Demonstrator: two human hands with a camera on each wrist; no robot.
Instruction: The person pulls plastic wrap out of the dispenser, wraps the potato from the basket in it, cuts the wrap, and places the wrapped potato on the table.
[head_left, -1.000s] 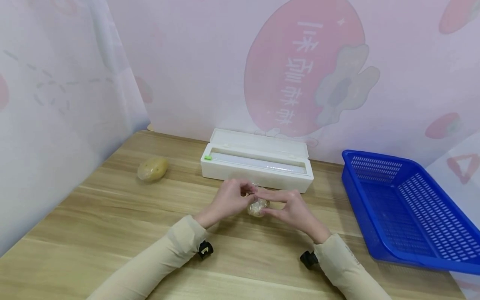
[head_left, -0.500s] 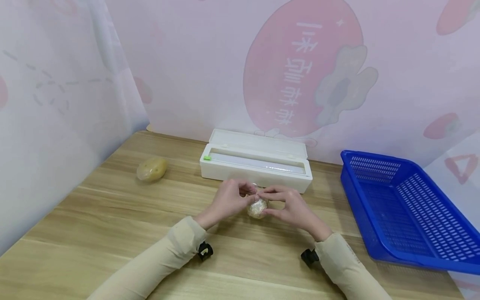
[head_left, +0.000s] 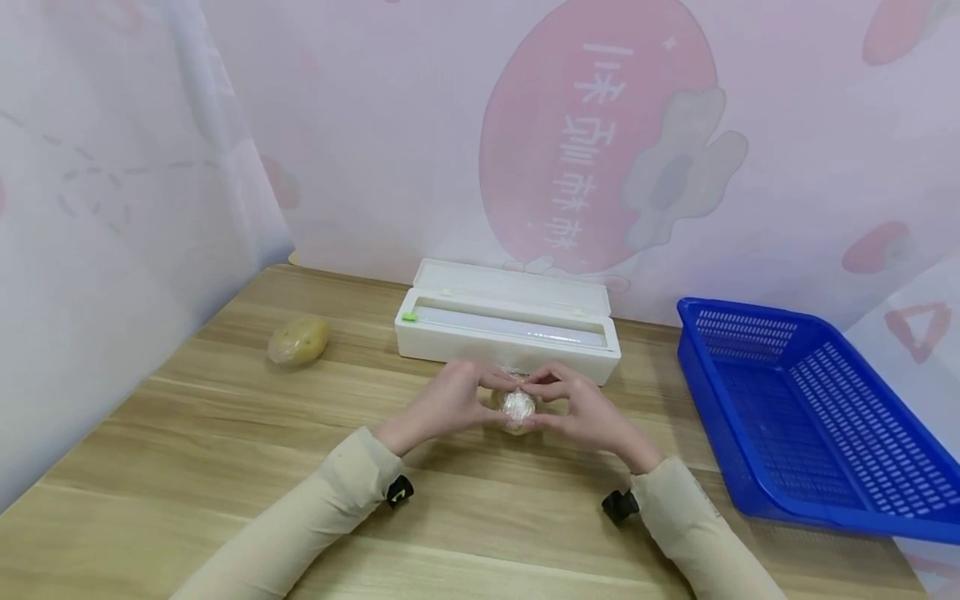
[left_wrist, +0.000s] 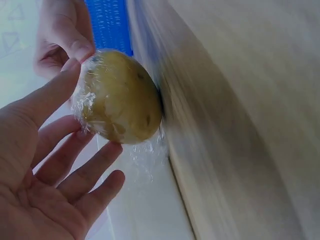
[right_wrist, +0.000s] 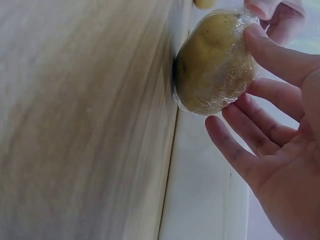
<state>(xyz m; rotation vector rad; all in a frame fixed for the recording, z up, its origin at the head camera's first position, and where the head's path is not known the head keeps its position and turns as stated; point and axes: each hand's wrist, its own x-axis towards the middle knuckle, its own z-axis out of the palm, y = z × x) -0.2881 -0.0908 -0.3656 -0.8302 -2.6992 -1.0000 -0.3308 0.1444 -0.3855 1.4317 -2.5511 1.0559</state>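
Observation:
A potato [head_left: 517, 407] wrapped in clear cling film rests on the wooden table between both hands. Gathered film shines on its top. My left hand [head_left: 448, 402] holds it from the left, thumb on the near side and fingertips on the far side. From the right, my right hand [head_left: 588, 410] grips it in the same way, and the thumbs nearly meet. In the left wrist view the potato [left_wrist: 122, 97] shows smooth skin at its lower part and crinkled film near the thumbs. Loose film sticks out on its far side. The right wrist view shows the potato [right_wrist: 212, 65] touching the table.
Just behind the hands stands a white cling film box [head_left: 498, 352], lid raised, with a film roll [head_left: 510, 323] and a green slider [head_left: 409, 317]. Another film-wrapped potato [head_left: 299, 341] lies at the left. A blue plastic basket [head_left: 723, 442] stands at the right.
My left thumb has moved from the potato's top down to its near side, and its fingers have spread. The shiny gathered film on top is now uncovered. The right hand keeps its hold.

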